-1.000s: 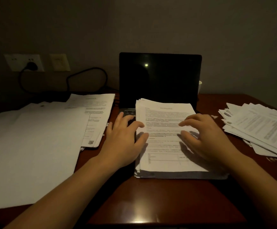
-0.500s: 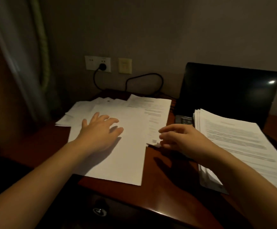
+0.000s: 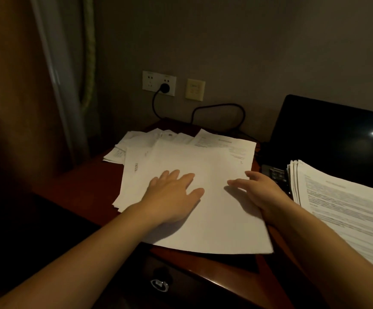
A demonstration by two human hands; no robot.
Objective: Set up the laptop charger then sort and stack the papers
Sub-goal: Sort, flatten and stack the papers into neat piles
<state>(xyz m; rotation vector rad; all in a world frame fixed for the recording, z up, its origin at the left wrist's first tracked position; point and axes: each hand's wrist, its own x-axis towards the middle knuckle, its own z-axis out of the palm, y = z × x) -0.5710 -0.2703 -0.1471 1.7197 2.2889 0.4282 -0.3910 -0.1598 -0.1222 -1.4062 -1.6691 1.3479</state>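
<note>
My left hand (image 3: 172,192) lies flat, fingers straight, pressing the loose spread of white paper sheets (image 3: 214,221) left of the open black laptop (image 3: 332,134). My right hand (image 3: 263,194) rests unclenched on their edge nearest the laptop, gripping nothing. I should draw both palms inward, squaring edges before lifting. The neat printed paper stack (image 3: 348,208) sits on the laptop's keyboard. Beyond, left of the laptop, the black charger cable (image 3: 219,106) reaches the white wall socket (image 3: 152,81).

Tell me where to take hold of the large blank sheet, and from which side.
Probably the near right corner of the blank sheet: it seems lifted off the desk, shadow beneath. Come from the right with the right hand, thumb on top.
</note>
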